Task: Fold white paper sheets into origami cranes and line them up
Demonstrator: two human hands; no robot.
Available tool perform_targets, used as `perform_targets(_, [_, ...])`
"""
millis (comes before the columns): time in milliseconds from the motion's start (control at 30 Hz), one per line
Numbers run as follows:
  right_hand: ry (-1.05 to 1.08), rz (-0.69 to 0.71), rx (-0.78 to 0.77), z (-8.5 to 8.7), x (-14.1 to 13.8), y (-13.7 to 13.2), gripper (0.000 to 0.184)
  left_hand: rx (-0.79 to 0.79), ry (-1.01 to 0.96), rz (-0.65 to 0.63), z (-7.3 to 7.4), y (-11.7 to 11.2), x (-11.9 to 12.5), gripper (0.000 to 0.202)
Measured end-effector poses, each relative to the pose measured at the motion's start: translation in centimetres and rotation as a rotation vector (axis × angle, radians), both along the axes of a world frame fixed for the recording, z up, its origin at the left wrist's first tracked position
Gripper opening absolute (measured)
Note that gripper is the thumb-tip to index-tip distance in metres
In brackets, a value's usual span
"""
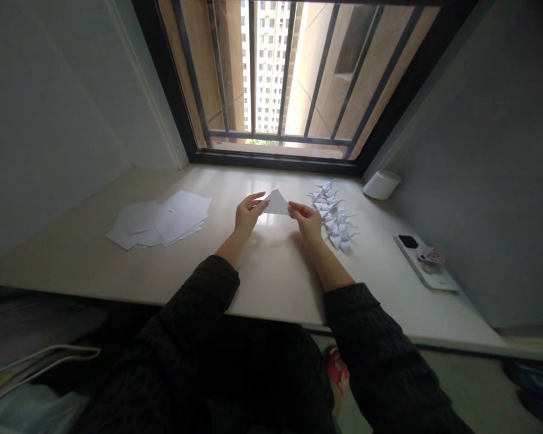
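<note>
A white sheet of paper folded into a triangle (277, 203) is held up just above the sill, its point toward the window. My left hand (250, 212) pinches its left corner between thumb and fingers. At the right corner, my right hand (306, 217) grips it the same way. Close beyond my right hand lies a cluster of small folded paper figures (335, 218) with thin pointed ends. Off to the left rests a loose, overlapping pile of flat white paper sheets (163, 218).
The white sill (271, 259) ends at the barred window (276, 144). A white cup-like object (382, 185) lies by the right wall. Nearer me is a white phone (425, 265) with a round grip on its back. A white wire hanger (40, 355) shows at lower left.
</note>
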State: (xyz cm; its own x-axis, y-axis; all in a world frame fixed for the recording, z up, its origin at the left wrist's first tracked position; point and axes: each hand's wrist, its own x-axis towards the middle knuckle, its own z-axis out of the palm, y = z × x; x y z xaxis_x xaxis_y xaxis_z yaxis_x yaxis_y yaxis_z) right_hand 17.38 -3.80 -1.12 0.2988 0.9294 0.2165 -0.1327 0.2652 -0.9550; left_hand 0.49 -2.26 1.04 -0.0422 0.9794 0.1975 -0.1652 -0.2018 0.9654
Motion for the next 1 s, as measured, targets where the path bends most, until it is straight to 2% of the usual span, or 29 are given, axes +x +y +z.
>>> perform_targets(167, [-0.113, 0.066, 0.037, -0.3, -0.1, 0.1, 0.028, 0.042, 0.035, 0.019, -0.5, 0.7, -0.1, 0.042])
perform_targets(267, [-0.243, 0.044, 0.053, -0.2, -0.3, -0.2, 0.030, 0.056, 0.024, 0.031, -1.0, 0.8, 0.2, 0.038])
perform_targets(400, [-0.385, 0.008, 0.090, 0.2, -0.8, -0.9, 0.033, 0.084, 0.021, -0.021, -1.4, 0.5, 0.7, 0.036])
perform_targets(567, [-0.359, -0.025, 0.133, 0.4, -1.3, -1.3, 0.038, 0.075, -0.019, -0.064, -1.4, 0.4, 1.0, 0.040])
perform_targets(800, [-0.459, -0.041, 0.153, 0.4, -1.3, -1.4, 0.040, 0.093, 0.029, -0.024, -1.6, 0.6, 1.0, 0.037])
perform_targets(1000, [-0.460, -0.045, 0.180, 0.2, -1.3, -1.2, 0.038, 0.079, 0.079, -0.021, -1.6, 0.5, 0.9, 0.036])
